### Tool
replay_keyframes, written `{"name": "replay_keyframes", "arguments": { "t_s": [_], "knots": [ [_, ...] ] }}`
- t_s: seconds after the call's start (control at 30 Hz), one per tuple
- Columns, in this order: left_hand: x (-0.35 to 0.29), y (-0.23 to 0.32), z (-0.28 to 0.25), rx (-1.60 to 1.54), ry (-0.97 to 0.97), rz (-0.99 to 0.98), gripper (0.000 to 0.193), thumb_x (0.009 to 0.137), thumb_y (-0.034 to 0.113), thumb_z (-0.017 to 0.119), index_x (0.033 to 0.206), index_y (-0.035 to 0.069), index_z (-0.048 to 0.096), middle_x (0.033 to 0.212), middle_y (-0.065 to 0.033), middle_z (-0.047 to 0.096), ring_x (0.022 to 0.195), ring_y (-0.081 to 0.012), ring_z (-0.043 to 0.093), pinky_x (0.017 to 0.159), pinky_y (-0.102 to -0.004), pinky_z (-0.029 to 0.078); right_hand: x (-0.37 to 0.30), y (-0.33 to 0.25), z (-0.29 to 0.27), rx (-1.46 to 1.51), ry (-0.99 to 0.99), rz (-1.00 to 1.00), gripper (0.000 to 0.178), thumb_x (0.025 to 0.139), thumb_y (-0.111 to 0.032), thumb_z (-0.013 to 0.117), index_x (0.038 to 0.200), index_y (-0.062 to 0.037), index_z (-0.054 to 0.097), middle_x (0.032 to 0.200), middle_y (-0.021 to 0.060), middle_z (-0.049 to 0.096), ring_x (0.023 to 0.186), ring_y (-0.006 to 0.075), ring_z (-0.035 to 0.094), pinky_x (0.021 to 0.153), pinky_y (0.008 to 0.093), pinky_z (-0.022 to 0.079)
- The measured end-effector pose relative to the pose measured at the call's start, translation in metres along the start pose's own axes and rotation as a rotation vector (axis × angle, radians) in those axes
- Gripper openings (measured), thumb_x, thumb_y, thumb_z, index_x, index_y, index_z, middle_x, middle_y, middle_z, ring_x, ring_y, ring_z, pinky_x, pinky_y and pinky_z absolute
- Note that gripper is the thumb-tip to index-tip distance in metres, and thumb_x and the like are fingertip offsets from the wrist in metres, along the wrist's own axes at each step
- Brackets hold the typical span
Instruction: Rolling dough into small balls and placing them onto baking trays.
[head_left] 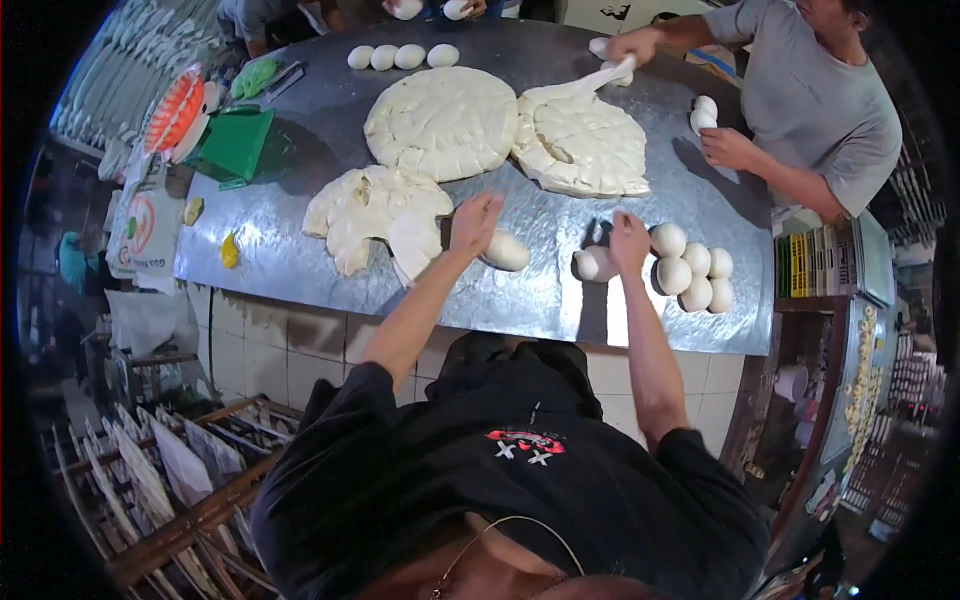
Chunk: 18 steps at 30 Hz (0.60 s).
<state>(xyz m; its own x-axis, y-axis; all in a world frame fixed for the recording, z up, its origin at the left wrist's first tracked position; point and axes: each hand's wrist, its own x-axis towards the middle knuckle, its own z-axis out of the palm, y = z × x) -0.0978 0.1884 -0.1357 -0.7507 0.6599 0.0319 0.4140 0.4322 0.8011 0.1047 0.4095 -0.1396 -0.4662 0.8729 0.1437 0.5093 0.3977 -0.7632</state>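
Your left hand cups one dough piece on the metal table, your right hand presses another, fingers curved over to roll them round, finished dough balls parked just beside

Packaging and signage, head view. White sack hanging at the left end of the metal table, below the green tray: pale, roughly rectangular, printed with a round orange-and-green emblem. Sign on the far wall at the top edge: light panel with a dark mark, mostly cut off. Small labels on the cabinet side at lower right: pale rectangles, too small to make out.
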Motion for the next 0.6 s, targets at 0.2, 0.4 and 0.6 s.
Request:
{"name": "replay_keyframes", "arguments": {
  "t_s": [0.2,0.4,0.6],
  "knots": [
    [-0.105,0.039,0.071,-0.077,0.252,0.262,0.011,0.087,0.014,0.06,0.081,0.005,0.064,0.087,-0.0141,0.062,0.086,-0.0343,0.06,0.08,-0.0452,0.045,-0.111,-0.019,0.049,0.111,0.139,0.059,0.028,0.081,-0.031,0.07,0.088,-0.0034,0.073,0.078,0.0149,0.07,0.076,0.0278,0.068,0.075,0.0358,0.052],
    [-0.042,0.022,0.041,0.181,-0.328,-0.002,0.028,0.088,0.034,0.058,0.085,0.007,0.068,0.085,-0.0143,0.066,0.087,-0.0353,0.063,0.08,-0.0478,0.049,-0.034,-0.01,0.002,0.047,-0.301,0.132,0.026,0.075,-0.028,0.074,0.077,-0.0027,0.072,0.074,0.0163,0.071,0.065,0.0236,0.068,0.062,0.0368,0.053],
    [-0.099,0.028,0.023,0.569,-0.049,0.385,0.031,0.091,0.036,0.055,0.09,0.007,0.066,0.077,-0.0165,0.065,0.077,-0.0373,0.064,0.069,-0.051,0.049,-0.094,0.001,-0.02,-0.303,-0.391,-0.171,0.04,0.095,-0.036,0.05,0.085,-0.0011,0.066,0.088,0.0254,0.067,0.086,0.0435,0.064,0.081,0.053,0.048]
  ]
}}
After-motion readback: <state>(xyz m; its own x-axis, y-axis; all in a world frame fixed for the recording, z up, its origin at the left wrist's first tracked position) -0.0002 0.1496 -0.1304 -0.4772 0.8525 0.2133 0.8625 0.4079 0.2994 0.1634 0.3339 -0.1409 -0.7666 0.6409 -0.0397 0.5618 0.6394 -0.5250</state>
